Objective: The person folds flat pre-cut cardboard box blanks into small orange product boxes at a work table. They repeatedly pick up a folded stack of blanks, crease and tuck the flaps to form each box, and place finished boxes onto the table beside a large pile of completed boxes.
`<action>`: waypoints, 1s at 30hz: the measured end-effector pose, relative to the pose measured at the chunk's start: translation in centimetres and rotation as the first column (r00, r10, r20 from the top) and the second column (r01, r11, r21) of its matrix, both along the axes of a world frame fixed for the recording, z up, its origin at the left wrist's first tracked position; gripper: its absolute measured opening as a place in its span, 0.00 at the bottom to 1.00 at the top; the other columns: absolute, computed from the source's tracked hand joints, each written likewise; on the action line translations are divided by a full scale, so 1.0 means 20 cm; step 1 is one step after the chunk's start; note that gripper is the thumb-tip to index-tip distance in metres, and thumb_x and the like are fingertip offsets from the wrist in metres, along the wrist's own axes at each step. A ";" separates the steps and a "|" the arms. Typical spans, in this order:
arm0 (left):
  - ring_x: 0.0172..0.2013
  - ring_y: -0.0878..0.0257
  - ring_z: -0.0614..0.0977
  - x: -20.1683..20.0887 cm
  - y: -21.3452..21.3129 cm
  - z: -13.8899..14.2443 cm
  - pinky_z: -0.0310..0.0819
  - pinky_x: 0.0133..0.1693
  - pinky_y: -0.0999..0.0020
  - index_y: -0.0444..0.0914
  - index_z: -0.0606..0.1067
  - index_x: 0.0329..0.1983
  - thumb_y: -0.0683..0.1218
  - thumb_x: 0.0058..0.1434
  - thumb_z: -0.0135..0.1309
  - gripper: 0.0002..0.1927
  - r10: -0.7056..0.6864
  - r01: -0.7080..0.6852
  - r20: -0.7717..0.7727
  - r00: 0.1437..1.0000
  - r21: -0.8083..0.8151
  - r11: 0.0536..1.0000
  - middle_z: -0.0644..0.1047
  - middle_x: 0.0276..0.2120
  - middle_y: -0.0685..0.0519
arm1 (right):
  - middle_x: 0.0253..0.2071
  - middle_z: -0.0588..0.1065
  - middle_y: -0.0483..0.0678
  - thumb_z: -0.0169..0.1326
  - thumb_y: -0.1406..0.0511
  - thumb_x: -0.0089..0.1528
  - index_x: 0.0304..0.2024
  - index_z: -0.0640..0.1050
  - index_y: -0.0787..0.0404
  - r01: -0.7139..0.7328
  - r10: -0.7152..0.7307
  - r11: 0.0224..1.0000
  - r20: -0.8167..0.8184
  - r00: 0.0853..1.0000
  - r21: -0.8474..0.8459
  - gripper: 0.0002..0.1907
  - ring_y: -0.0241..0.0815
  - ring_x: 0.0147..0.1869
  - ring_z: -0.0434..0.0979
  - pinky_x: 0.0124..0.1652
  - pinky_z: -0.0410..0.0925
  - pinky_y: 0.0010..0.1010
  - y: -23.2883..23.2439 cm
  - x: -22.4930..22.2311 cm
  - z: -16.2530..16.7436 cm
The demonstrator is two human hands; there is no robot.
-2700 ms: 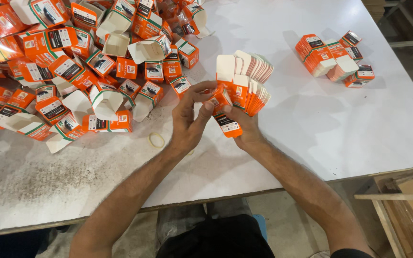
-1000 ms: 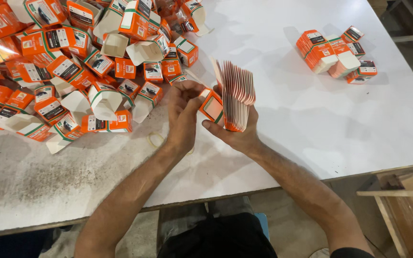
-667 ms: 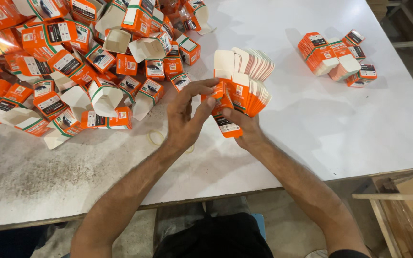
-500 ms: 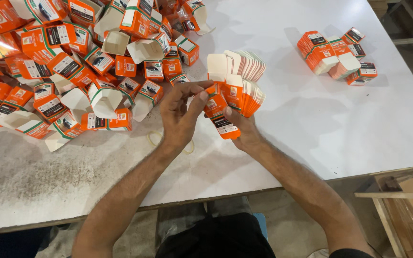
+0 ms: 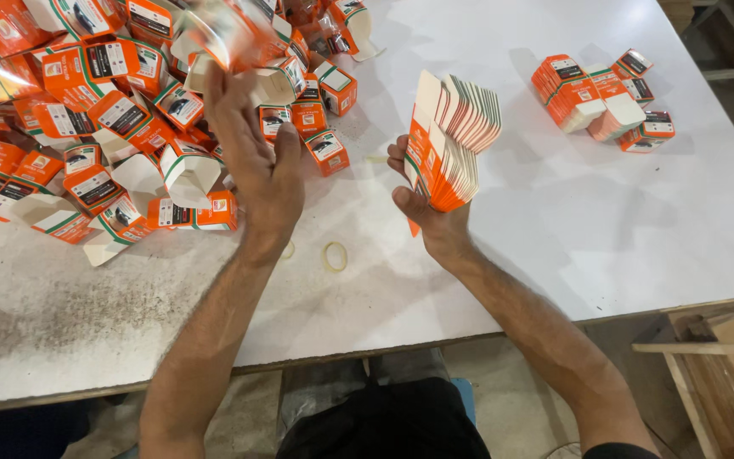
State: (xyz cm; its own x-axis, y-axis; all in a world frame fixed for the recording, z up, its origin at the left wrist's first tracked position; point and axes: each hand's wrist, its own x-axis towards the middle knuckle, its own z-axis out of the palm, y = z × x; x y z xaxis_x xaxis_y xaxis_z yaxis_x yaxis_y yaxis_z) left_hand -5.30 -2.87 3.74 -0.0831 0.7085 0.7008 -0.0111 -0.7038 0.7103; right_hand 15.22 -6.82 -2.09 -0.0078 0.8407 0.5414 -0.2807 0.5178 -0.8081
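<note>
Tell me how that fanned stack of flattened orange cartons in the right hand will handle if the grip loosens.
The stack of flat cartons probably slips apart easily: it already fans out at the top above the right hand. It looks light, being thin card. Single pieces likely bend, like the loose cartons heaped by the left hand.

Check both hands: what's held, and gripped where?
Right hand clamps a fanned stack of flattened cartons at its lower end. Left hand lifts a blurred orange carton by its underside.
</note>
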 end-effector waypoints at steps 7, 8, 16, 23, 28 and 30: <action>0.59 0.51 0.68 0.16 -0.12 -0.08 0.68 0.58 0.56 0.35 0.67 0.66 0.35 0.65 0.61 0.27 0.056 0.002 -0.483 0.874 0.118 0.993 0.66 0.59 0.43 | 0.60 0.74 0.53 0.61 0.63 0.61 0.67 0.67 0.65 -0.439 0.388 0.852 -0.218 0.895 -0.285 0.34 0.48 0.62 0.75 0.62 0.70 0.44 0.00 0.04 -0.03; 0.55 0.50 0.68 0.17 -0.11 -0.09 0.68 0.54 0.56 0.35 0.70 0.64 0.36 0.63 0.63 0.26 0.050 0.024 -0.534 0.844 0.130 0.991 0.68 0.56 0.43 | 0.59 0.74 0.54 0.62 0.63 0.62 0.66 0.68 0.66 -0.458 0.408 0.843 -0.219 0.886 -0.281 0.33 0.49 0.61 0.75 0.60 0.70 0.45 0.00 0.04 -0.03; 0.45 0.58 0.81 0.09 -0.04 -0.13 0.77 0.46 0.63 0.37 0.66 0.41 0.27 0.63 0.56 0.16 -0.087 0.119 -0.342 0.936 0.072 0.990 0.77 0.43 0.49 | 0.62 0.73 0.56 0.63 0.55 0.60 0.64 0.69 0.67 -0.616 0.414 0.736 -0.533 0.738 -0.282 0.35 0.50 0.68 0.74 0.73 0.63 0.54 0.05 0.06 -0.07; 0.44 0.63 0.85 0.12 -0.06 -0.15 0.83 0.44 0.65 0.38 0.62 0.49 0.36 0.76 0.47 0.07 -0.388 0.369 -0.099 0.916 -0.166 0.914 0.75 0.48 0.49 | 0.57 0.75 0.57 0.63 0.56 0.61 0.63 0.69 0.70 -0.620 0.456 0.730 -0.471 0.755 -0.288 0.35 0.51 0.63 0.74 0.67 0.65 0.47 0.06 0.10 -0.09; 0.46 0.65 0.73 0.11 -0.10 -0.17 0.72 0.46 0.70 0.36 0.56 0.71 0.50 0.79 0.41 0.23 -0.485 0.445 -0.184 0.855 -0.220 0.868 0.72 0.49 0.49 | 0.52 0.75 0.48 0.62 0.64 0.57 0.61 0.69 0.63 -0.419 0.341 0.846 -0.271 0.900 -0.329 0.31 0.40 0.57 0.76 0.55 0.73 0.36 0.01 0.06 -0.11; 0.49 0.63 0.72 0.11 -0.10 -0.20 0.69 0.50 0.68 0.35 0.60 0.68 0.52 0.78 0.45 0.22 -0.313 0.300 -0.308 0.898 -0.091 0.950 0.71 0.51 0.49 | 0.53 0.75 0.46 0.63 0.67 0.56 0.62 0.68 0.63 -0.303 0.252 0.908 -0.202 0.947 -0.289 0.32 0.37 0.58 0.76 0.56 0.73 0.34 0.01 0.07 -0.10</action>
